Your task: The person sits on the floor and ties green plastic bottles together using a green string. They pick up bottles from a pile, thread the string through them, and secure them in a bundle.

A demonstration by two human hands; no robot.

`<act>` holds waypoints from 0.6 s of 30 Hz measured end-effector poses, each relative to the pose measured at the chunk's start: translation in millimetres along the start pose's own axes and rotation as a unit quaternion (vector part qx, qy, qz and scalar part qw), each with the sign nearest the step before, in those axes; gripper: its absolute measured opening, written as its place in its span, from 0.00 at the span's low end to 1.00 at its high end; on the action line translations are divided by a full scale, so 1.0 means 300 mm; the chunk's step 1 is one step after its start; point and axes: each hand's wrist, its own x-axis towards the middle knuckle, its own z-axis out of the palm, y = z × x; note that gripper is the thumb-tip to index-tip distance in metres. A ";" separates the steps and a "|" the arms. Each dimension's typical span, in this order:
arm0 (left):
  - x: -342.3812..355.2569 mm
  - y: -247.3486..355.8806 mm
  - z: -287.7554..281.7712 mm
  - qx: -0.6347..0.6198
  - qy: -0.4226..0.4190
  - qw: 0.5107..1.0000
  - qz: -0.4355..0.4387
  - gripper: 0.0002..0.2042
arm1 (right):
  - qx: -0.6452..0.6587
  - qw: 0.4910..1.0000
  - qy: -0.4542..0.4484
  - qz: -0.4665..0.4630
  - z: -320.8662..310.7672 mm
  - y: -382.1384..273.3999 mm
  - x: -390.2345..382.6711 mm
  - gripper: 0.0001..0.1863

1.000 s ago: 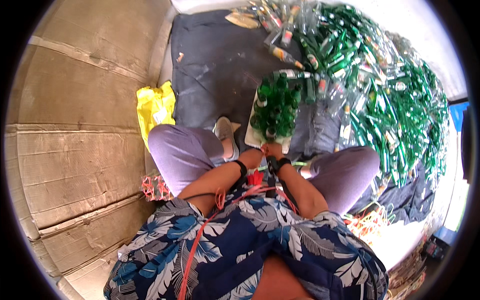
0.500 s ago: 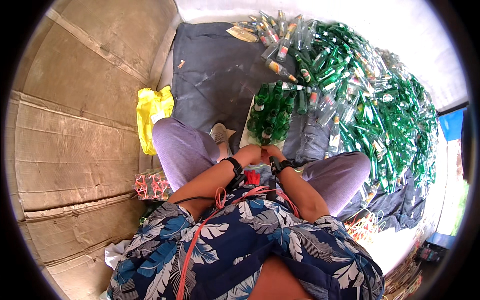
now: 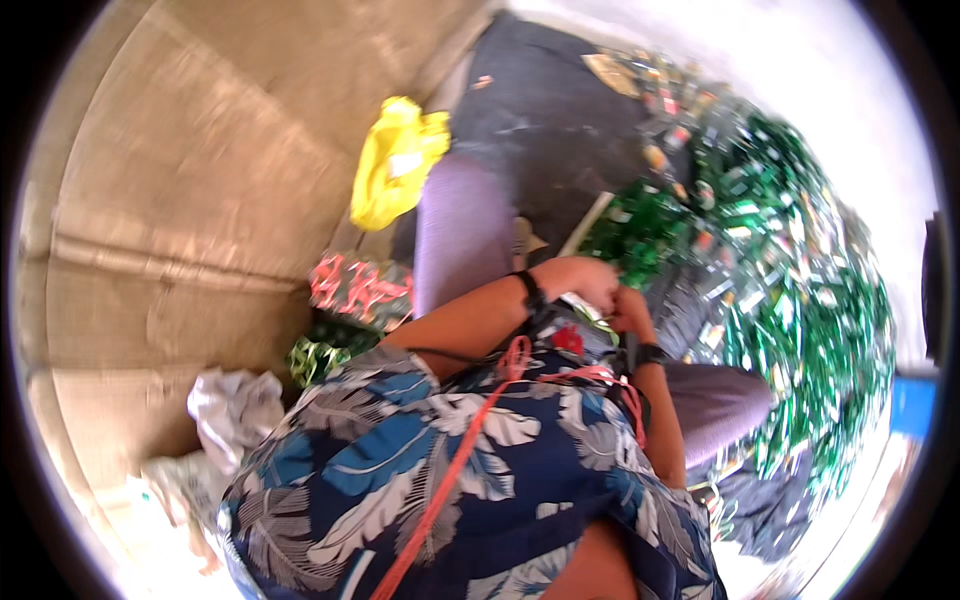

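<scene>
a seated person looks down at their own lap, wearing a blue shirt with leaf print [image 3: 440, 480] and purple trousers [image 3: 455, 235]. the picture is blurred by motion. both hands meet just in front of the body, near the middle of the view. the left hand [image 3: 578, 282], with a dark band at the wrist, is curled into a loose fist; the right hand [image 3: 630, 310], with a watch at the wrist, presses close beside it. the fingers seem closed around something small and green between them, but the blur hides what it is, so the grip cannot be told for sure.

just beyond the hands stands a bundle of green bottles [image 3: 635, 230] on a dark mat [image 3: 540, 130]. a far larger heap of green bottles [image 3: 800, 300] spreads to the right. a yellow bag [image 3: 395, 160] lies far left, a red and white wrapper [image 3: 355, 290] near the left knee.

judging by the pose, the hands are working on one item at the lap, a job that calls for a firm two-handed hold.
</scene>
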 end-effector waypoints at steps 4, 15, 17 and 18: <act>-0.079 -0.018 -0.004 -0.062 0.217 0.964 -0.144 0.09 | -0.102 0.994 0.039 -0.014 0.180 -0.128 -0.200 0.07; 0.053 0.008 0.050 -0.128 0.363 0.910 -0.154 0.18 | -0.467 0.850 0.131 -0.206 0.242 -0.226 -0.253 0.16; 0.071 -0.036 0.070 -0.124 0.359 0.915 -0.137 0.17 | -0.507 0.818 0.114 -0.247 0.237 -0.236 -0.266 0.16; 0.092 -0.065 0.091 -0.119 0.372 0.913 -0.121 0.17 | -0.524 0.801 0.112 -0.266 0.233 -0.245 -0.286 0.17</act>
